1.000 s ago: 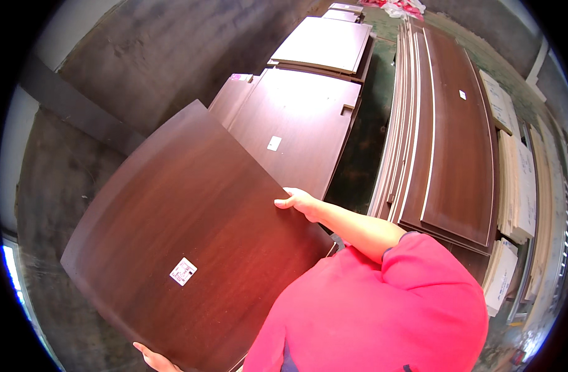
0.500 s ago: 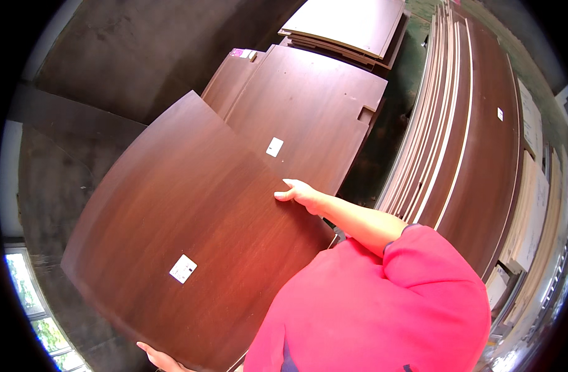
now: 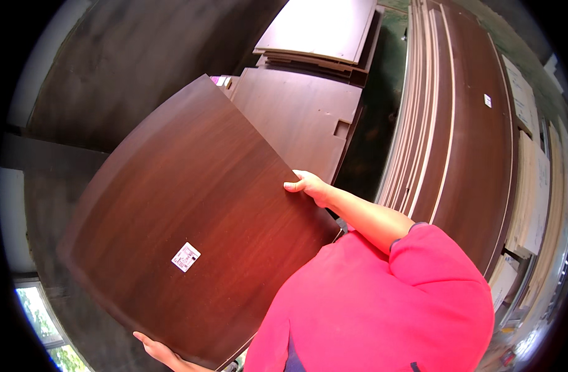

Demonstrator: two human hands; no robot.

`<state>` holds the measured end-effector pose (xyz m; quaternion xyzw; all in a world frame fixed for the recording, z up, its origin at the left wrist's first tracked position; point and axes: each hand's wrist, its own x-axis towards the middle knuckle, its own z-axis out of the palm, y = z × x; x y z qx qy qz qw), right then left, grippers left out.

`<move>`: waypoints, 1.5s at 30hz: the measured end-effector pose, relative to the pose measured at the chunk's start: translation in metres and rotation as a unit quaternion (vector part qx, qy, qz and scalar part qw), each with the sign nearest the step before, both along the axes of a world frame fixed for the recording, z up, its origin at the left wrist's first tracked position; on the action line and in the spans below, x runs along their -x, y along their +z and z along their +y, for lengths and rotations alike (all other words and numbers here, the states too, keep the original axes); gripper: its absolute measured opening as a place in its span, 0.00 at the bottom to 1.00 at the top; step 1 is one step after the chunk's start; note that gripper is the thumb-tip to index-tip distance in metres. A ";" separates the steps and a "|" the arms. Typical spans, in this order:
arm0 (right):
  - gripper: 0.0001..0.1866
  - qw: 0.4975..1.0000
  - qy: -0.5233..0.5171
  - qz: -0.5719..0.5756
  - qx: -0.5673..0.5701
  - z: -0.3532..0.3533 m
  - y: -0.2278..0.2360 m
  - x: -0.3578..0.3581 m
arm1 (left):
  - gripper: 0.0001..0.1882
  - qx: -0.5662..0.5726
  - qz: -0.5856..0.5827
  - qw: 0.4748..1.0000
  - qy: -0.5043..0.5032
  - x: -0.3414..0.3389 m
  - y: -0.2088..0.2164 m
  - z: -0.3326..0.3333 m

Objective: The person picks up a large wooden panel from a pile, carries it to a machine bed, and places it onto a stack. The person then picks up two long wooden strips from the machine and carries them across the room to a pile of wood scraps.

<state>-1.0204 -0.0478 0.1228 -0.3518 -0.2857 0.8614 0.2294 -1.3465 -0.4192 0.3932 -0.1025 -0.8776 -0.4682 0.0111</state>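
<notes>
A large dark brown wood-grain panel [image 3: 197, 180] with a white label [image 3: 185, 256] fills the left and middle of the view. My right hand [image 3: 310, 188] grips its right edge, thumb on the upper face and the other fingers mostly hidden beneath. My left hand [image 3: 158, 351] holds the near lower-left edge, its fingers partly hidden by the panel. Behind it lies another brown panel [image 3: 296, 118] with a small rectangular notch near its right edge, partly covered by the held one.
Farther back stands a stack of panels with a pale, shiny top [image 3: 321, 28]. Along the right, many long brown boards [image 3: 476, 142] are packed, with pale boards [image 3: 531, 192] beyond them. A dark wall [image 3: 141, 62] rises at the upper left, and a window [image 3: 42, 316] shows at the lower left.
The held panel has shifted, its far corner moving slightly right and covering more of the panel behind. Both hands stay on its edges. The view has shifted, and the label on the panel behind is now hidden.
</notes>
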 end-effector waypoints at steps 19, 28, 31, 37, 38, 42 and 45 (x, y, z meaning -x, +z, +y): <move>0.28 0.996 0.005 0.084 -0.037 0.060 -0.001 -0.039 | 0.41 -0.009 0.012 0.999 -0.032 -0.007 -0.027 0.054; 0.47 0.997 0.071 0.025 0.016 0.153 -0.051 -0.059 | 0.40 0.081 0.039 0.996 0.017 -0.090 0.017 0.148; 0.46 0.993 0.068 0.082 0.047 0.174 -0.053 -0.069 | 0.41 0.097 0.044 0.994 0.017 -0.097 0.023 0.169; 0.33 0.997 0.010 0.067 0.035 0.173 -0.036 -0.108 | 0.41 0.128 0.052 0.990 0.002 -0.111 0.040 0.205; 0.36 0.996 0.012 0.077 0.031 0.188 -0.026 -0.116 | 0.41 0.123 0.048 0.991 0.005 -0.111 0.037 0.221; 0.27 0.996 -0.024 0.088 0.008 0.219 -0.017 -0.140 | 0.41 0.081 0.022 0.994 -0.067 -0.082 0.001 0.265; 0.25 0.997 -0.047 0.052 -0.018 0.223 -0.007 -0.157 | 0.41 0.022 -0.048 0.996 -0.077 -0.078 -0.021 0.274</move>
